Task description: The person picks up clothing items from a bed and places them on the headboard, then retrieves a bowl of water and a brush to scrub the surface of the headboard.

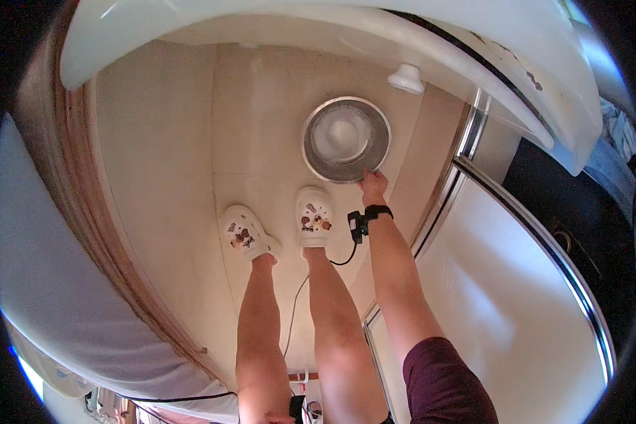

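A round metal basin (318,166) with a shiny rim is in front of my feet, beyond my right shoe. My right hand (374,186) is closed on its near right rim. A pale, bright round patch fills the middle of the basin, and I cannot tell whether it is contents or glare. Whether the basin rests on the floor or is slightly lifted is unclear. A black strap with a small black device (358,226) circles my right wrist, and a cable trails from it. My left hand does not show clearly.
White clogs with charms (315,218) are on my feet on the beige floor (155,177). A white fixture (473,42) overhangs the far side, with a white knob-shaped piece (407,78) beneath it. A metal-framed panel (516,283) borders the right. Pale fabric (71,283) hangs left.
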`<state>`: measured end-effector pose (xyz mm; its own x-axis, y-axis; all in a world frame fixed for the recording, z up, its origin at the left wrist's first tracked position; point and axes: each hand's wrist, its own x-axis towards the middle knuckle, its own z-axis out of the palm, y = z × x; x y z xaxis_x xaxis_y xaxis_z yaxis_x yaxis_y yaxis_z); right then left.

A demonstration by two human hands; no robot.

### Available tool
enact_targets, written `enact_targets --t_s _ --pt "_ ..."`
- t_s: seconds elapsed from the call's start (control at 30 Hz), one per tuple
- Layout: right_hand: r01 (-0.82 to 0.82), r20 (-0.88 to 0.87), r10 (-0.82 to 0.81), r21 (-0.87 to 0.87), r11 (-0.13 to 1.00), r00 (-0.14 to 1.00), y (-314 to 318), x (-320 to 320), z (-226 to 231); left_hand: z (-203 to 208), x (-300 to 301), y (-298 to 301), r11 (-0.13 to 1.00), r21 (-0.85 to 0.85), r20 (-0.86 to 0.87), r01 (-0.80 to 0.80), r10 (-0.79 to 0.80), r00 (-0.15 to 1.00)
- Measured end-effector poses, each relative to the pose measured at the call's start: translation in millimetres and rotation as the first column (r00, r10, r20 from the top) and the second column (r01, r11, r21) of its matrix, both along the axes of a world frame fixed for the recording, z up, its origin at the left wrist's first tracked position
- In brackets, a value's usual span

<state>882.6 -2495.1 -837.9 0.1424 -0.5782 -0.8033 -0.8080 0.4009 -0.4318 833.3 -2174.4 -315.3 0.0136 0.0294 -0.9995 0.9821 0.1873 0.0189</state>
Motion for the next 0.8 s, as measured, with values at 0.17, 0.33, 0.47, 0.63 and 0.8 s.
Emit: enact_targets --t_s 0.17,0.33,0.47,0.63,0.8 --pt "-0.044 -0.06 0.04 -0.057 0.997 0.997 15 -1 3 -2 -9 3 1.0 0.021 0.011 0.018 -0.018 1.0" --pt "-0.294 -0.109 0.274 -0.412 0.862 0.956 -52 -16 -24 -3 -20 -2 0.998 -0.066 0.061 0.016 -0.011 0.998" --pt "-0.327 -0.07 0.321 -0.279 0.903 0.944 -7 -5 12 14 -31 -1 1.0 -0.02 0.113 0.001 0.002 0.994" --pt "-0.418 0.022 0.426 -0.149 0.896 0.905 -12 17 111 40 -23 -21 0.999 -0.021 0.162 -0.031 0.034 0.986" --pt "-0.592 0.113 0.614 -0.178 0.786 0.781 -5 38 230 78 -17 -9 0.999 -0.008 0.332 0.044 -0.039 0.942"
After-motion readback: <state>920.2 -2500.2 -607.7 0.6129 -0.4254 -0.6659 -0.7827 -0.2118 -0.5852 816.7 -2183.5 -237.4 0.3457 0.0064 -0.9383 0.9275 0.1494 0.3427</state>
